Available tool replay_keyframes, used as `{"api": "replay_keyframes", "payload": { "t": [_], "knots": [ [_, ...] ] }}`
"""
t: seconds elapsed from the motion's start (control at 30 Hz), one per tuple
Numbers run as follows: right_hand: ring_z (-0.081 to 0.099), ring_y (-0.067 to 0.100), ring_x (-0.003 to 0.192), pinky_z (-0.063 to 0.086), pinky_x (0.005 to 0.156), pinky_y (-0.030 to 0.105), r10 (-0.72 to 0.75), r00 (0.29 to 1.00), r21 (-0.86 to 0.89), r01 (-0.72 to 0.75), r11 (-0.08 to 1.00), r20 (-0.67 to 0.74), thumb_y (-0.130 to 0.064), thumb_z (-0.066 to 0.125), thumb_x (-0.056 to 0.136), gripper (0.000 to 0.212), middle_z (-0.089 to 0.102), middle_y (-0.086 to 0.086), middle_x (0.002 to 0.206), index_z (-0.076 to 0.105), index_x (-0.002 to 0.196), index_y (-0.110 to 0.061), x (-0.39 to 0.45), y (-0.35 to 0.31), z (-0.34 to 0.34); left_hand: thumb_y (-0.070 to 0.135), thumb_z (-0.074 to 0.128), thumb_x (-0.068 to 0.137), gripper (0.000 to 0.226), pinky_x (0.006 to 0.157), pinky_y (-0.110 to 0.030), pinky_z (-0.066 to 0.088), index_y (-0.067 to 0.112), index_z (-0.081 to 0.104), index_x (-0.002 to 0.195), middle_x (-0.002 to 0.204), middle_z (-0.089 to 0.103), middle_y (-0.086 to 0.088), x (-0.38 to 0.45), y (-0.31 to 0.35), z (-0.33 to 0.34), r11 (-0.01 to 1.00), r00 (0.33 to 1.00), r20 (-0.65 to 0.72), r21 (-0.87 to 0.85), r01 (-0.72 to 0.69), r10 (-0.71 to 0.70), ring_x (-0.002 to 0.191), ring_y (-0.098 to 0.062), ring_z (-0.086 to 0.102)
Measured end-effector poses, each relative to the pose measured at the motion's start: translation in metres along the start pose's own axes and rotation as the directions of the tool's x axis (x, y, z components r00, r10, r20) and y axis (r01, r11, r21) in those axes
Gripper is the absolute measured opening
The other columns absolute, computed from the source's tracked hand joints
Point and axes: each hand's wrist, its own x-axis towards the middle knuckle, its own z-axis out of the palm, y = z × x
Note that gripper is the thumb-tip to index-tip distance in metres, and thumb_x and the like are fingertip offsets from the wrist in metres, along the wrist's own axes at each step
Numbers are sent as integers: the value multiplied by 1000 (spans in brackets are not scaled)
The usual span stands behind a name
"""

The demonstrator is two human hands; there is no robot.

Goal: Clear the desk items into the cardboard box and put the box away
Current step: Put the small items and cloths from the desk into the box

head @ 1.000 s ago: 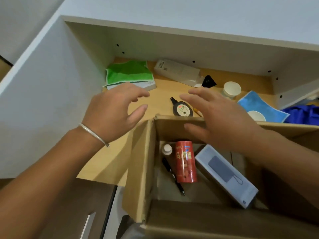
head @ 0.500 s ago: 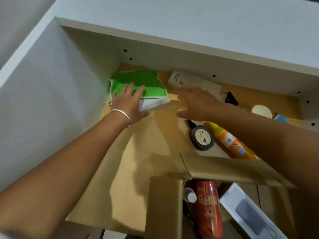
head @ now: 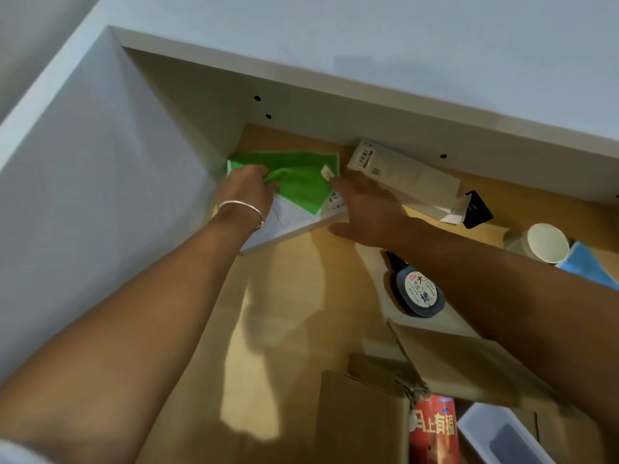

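A green cloth (head: pixel 301 182) lies on a flat white box (head: pixel 294 226) in the desk's far left corner. My left hand (head: pixel 248 192), with a silver bracelet, pinches the cloth's left part. My right hand (head: pixel 365 205) presses against the white box's right edge, fingers around its corner. The open cardboard box (head: pixel 361 416) stands at the bottom of view. Inside it sit a red can (head: pixel 433 430) and a white carton (head: pixel 502 437).
A long white carton (head: pixel 402 175) lies against the back wall with a black triangular piece (head: pixel 477 209) beside it. A black round bottle (head: pixel 418 289), a paper cup (head: pixel 542 242) and a blue cloth (head: pixel 589 266) rest on the wooden desk (head: pixel 268 296). White shelf walls enclose left and back.
Both hands reached from above the cardboard box to the far left corner. The left hand has bunched the green cloth; the right hand has moved left onto the white box's edge.
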Motion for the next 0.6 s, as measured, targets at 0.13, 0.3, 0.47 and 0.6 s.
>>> {"api": "replay_keyframes", "payload": {
  "t": [0.13, 0.3, 0.47, 0.6],
  "knots": [
    [43, 30, 121, 43, 90, 40, -39, 999, -55, 38, 998, -7, -45, 79, 67, 91, 36, 7, 142, 31, 141, -25, 11, -5, -4, 8, 49, 84, 32, 77, -38, 48, 24, 62, 108, 102, 67, -12, -15, -21, -12, 987, 966, -259, -151, -46, 6, 93, -37, 61],
    [34, 28, 130, 38, 100, 41, -159, 979, -196, 181, 964, 125, -42, 85, 60, 99, 30, 7, 149, 33, 142, -21, 30, -16, -8, -9, 41, 70, 49, 88, -23, 42, 13, 73, 101, 103, 65, -14, -51, -34, -30, 950, 903, -425, -257, -180, 56, 95, -29, 61],
    [42, 31, 123, 37, 98, 38, -130, 974, -272, 179, 946, 188, -34, 80, 69, 83, 40, 12, 141, 42, 139, -10, 33, -25, -7, -1, 38, 67, 41, 91, -26, 45, 8, 74, 85, 99, 66, -13, -77, -40, -48, 932, 922, -386, -344, -113, -31, 94, -28, 62],
    [52, 29, 102, 43, 77, 33, -102, 979, -259, 147, 955, 178, -41, 82, 61, 77, 49, 10, 117, 48, 127, -18, 14, -24, -16, 20, 48, 73, 27, 89, -26, 46, 12, 72, 83, 99, 63, -6, -95, -28, -62, 914, 940, -324, -404, -38, -104, 93, -21, 60]
  ]
}}
